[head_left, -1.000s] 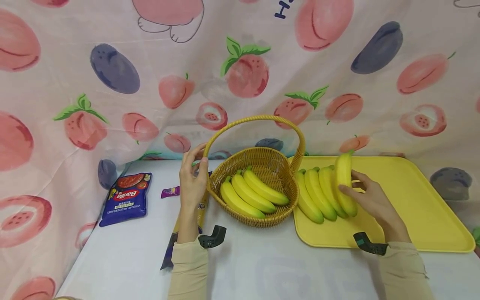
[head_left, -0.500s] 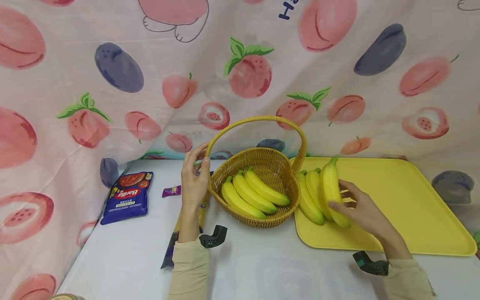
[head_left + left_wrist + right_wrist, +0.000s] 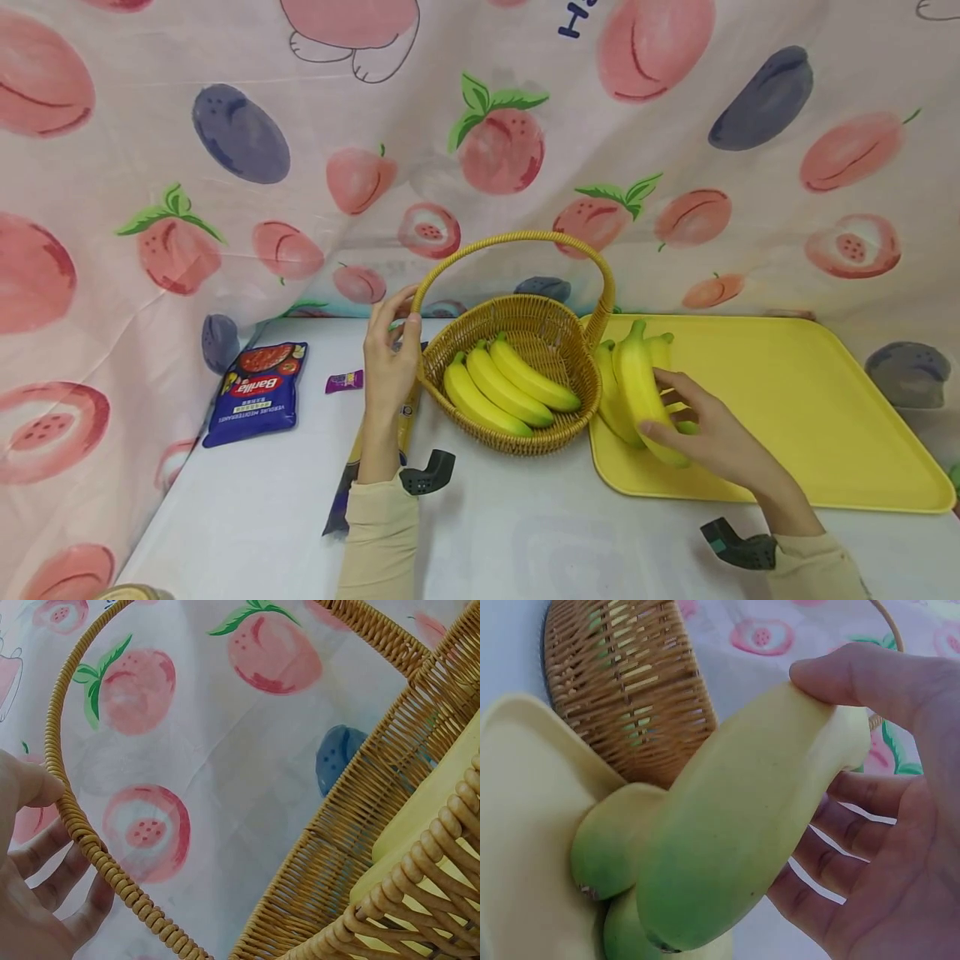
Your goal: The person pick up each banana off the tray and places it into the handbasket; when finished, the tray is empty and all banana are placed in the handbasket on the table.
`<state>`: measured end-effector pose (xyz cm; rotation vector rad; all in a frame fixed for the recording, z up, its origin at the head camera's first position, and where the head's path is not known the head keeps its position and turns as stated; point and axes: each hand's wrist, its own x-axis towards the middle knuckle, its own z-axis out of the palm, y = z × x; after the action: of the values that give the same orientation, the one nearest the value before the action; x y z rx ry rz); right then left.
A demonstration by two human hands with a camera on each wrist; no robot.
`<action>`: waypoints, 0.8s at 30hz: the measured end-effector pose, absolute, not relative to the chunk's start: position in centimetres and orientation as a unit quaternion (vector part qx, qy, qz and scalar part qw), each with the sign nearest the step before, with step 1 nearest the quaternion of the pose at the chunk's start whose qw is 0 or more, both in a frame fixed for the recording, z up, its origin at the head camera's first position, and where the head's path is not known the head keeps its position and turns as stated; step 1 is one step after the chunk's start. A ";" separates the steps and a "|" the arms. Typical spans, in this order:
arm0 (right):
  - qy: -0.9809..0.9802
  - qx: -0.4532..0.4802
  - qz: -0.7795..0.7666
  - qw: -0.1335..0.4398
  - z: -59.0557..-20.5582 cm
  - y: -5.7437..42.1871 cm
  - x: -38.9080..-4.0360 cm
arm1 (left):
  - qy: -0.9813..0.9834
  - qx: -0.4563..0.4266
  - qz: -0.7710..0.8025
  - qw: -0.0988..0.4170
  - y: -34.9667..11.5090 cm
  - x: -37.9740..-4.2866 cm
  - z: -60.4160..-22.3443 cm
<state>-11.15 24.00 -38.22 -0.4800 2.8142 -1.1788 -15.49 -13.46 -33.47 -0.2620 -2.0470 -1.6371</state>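
Observation:
My left hand point(image 3: 390, 367) holds the left side of the handle point(image 3: 82, 832) of a wicker basket point(image 3: 551, 437), thumb on the near side and fingers behind. Three yellow bananas point(image 3: 502, 387) with green tips lie in the basket. To its right, my right hand point(image 3: 701, 425) pinches another banana point(image 3: 641, 392) between thumb and fingers, stem end up, over the yellow tray point(image 3: 787, 400). More bananas point(image 3: 615, 847) lie on the tray beneath it, partly hidden by the held one and the hand.
A blue Barilla pouch point(image 3: 258, 396) lies at the left, near a small purple packet point(image 3: 344, 382). A long yellow and dark packet point(image 3: 408, 417) lies partly under my left forearm. Behind the table hangs a fruit-print cloth point(image 3: 450, 125). A round lid point(image 3: 131, 593) shows at the bottom left.
My right hand has carried its banana leftward over the other bananas, closer to the basket. The left hand stays at the basket handle.

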 end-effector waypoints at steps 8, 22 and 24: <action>0.905 -0.198 -0.376 0.022 -38.1 23.0 -11.0 | -0.752 -0.094 -0.601 0.251 -13.5 -15.5 -33.5; 0.891 -0.243 -0.384 0.010 -37.6 20.8 -12.1 | -0.751 -0.095 -0.604 0.250 -13.5 -15.5 -33.6; 0.891 -0.242 -0.385 0.014 -37.7 20.4 -12.4 | -0.752 -0.093 -0.602 0.251 -13.5 -15.6 -33.6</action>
<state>-12.36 20.41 -37.67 -0.7548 2.7724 -1.1974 -15.57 -13.52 -33.60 -0.2540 -2.0470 -1.6383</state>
